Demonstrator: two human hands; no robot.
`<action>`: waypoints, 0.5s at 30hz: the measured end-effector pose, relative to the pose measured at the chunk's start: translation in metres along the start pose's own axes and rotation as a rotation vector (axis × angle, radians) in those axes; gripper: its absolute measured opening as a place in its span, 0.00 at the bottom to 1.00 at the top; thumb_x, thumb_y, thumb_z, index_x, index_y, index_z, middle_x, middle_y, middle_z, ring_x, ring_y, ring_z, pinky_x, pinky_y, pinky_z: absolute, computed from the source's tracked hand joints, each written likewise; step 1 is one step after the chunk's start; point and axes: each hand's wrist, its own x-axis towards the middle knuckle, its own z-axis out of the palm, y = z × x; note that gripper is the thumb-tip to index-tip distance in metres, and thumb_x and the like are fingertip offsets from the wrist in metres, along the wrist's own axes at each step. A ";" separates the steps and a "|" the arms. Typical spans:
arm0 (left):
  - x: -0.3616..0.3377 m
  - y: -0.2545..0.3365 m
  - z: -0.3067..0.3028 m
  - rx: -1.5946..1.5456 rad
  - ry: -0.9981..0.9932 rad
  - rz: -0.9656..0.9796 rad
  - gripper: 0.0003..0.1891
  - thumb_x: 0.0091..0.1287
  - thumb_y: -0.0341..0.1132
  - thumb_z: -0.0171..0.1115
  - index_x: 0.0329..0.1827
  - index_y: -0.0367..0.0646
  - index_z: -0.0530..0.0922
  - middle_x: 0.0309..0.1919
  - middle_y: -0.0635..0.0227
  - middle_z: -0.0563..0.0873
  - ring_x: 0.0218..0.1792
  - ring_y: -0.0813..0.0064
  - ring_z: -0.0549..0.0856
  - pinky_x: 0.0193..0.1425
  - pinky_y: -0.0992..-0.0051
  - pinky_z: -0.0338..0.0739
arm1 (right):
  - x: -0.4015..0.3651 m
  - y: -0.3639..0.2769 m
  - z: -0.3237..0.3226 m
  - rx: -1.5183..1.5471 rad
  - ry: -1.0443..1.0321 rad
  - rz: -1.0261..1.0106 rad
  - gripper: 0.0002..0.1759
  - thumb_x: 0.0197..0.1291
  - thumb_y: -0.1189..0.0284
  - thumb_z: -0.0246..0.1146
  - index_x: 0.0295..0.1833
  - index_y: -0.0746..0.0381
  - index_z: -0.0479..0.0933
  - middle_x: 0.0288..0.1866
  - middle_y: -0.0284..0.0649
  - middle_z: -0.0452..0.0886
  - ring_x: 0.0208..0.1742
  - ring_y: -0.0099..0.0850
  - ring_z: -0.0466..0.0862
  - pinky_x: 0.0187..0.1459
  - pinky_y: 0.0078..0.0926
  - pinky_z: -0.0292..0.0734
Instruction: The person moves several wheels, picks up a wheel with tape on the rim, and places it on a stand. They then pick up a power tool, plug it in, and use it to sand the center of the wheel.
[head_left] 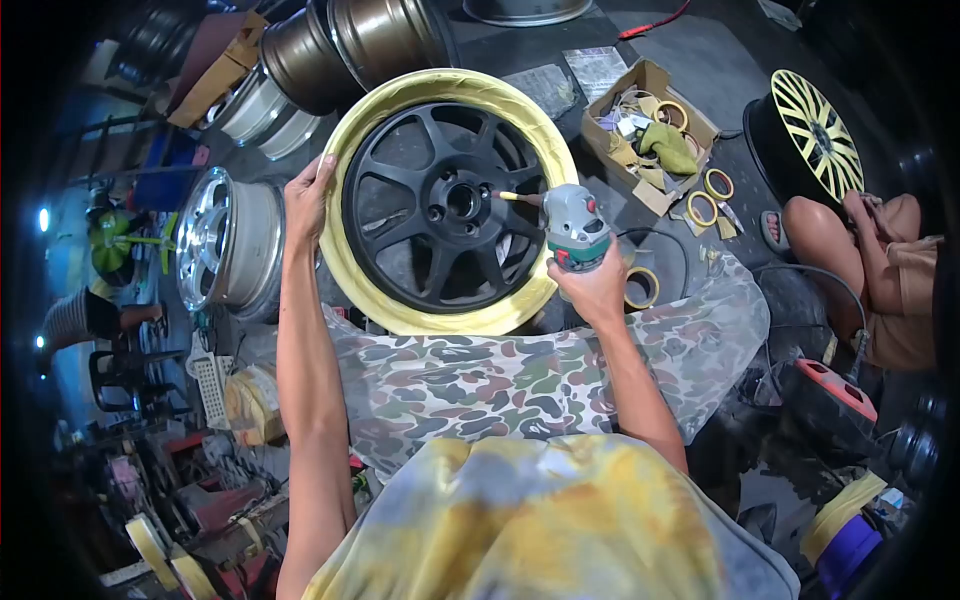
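Observation:
A black multi-spoke car wheel (430,150), its outer lip covered in yellow masking tape (365,110), stands in front of me, facing up toward my view. My left hand (308,200) grips the taped lip at its left side, thumb on the near face. In my right hand (592,280) is a grey and green power tool (575,225) with red buttons. Its slim bit (515,197), yellow toward the front, points left, and its tip overlaps a lug hole beside the wheel's centre bore. A camouflage cloth (470,385) covers my lap below the wheel.
A cardboard box (650,130) of tape rolls and scraps sits at upper right, with loose tape rolls (702,208) beside it. At far right, a person's hands (865,210) are at another wheel (815,130). Silver (225,240) and bronze rims (375,40) stand left and behind. A cable (670,235) trails right.

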 end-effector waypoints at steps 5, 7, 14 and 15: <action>-0.005 0.004 0.004 0.078 -0.024 0.059 0.23 0.74 0.44 0.68 0.62 0.35 0.84 0.45 0.70 0.89 0.43 0.83 0.81 0.51 0.82 0.75 | 0.004 -0.002 0.003 -0.084 -0.030 0.001 0.39 0.38 0.63 0.80 0.54 0.70 0.71 0.44 0.56 0.87 0.47 0.53 0.88 0.52 0.44 0.81; -0.006 0.005 0.005 0.090 -0.028 0.065 0.23 0.74 0.45 0.69 0.62 0.35 0.84 0.45 0.71 0.88 0.42 0.84 0.80 0.50 0.82 0.74 | 0.004 0.001 0.005 -0.071 -0.041 0.004 0.40 0.37 0.63 0.81 0.54 0.70 0.71 0.43 0.58 0.87 0.47 0.55 0.88 0.52 0.46 0.81; -0.018 0.023 0.016 0.166 -0.043 0.092 0.23 0.73 0.46 0.69 0.62 0.37 0.85 0.43 0.73 0.88 0.40 0.85 0.77 0.47 0.83 0.72 | 0.005 -0.006 0.008 -0.131 -0.060 0.000 0.40 0.38 0.64 0.80 0.55 0.70 0.69 0.42 0.58 0.87 0.46 0.56 0.88 0.51 0.47 0.81; -0.020 0.026 0.018 0.165 -0.039 0.090 0.23 0.73 0.46 0.69 0.62 0.37 0.85 0.43 0.73 0.88 0.40 0.85 0.77 0.47 0.83 0.72 | 0.005 -0.007 0.009 -0.143 -0.059 -0.005 0.40 0.38 0.64 0.80 0.55 0.70 0.69 0.42 0.58 0.87 0.46 0.57 0.88 0.51 0.47 0.81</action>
